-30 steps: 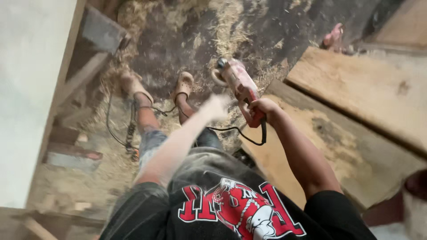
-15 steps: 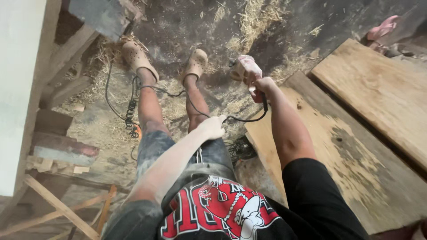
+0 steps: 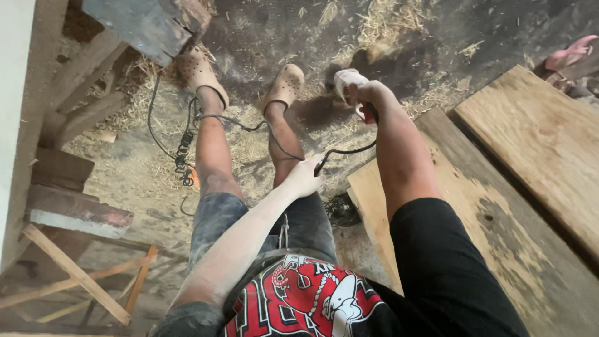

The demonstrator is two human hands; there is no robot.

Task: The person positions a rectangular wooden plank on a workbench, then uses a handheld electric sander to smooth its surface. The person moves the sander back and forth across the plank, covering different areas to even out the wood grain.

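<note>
Sawdust and straw cover the dirt floor [image 3: 262, 37] under me, with wooden planks [image 3: 530, 143] laid to my right and scrap timber [image 3: 75, 274] stacked to my left. Nearest to me is my shirt with a red and white print [image 3: 306, 299], then my dusty denim shorts [image 3: 218, 215]. My left hand [image 3: 304, 178] hangs just above my right thigh, fingers loosely curled, and its fingertips sit right by the black power cord [image 3: 340, 151]; I cannot tell whether that grip is actually closed on the cord or only touching it. The cord runs from there up to the tool and also loops left across my shins toward a coiled stretch [image 3: 183, 150] lying on the floor beside my left leg. Farther out, my right hand [image 3: 368, 97] is clamped around the handle of a red and white power tool [image 3: 349, 84], held low over the floor, just right of my right foot. Both feet wear tan clogs [image 3: 284, 87]. Beyond them, a pink shoe [image 3: 571, 53] lies at the far right edge, well apart from me.
</note>
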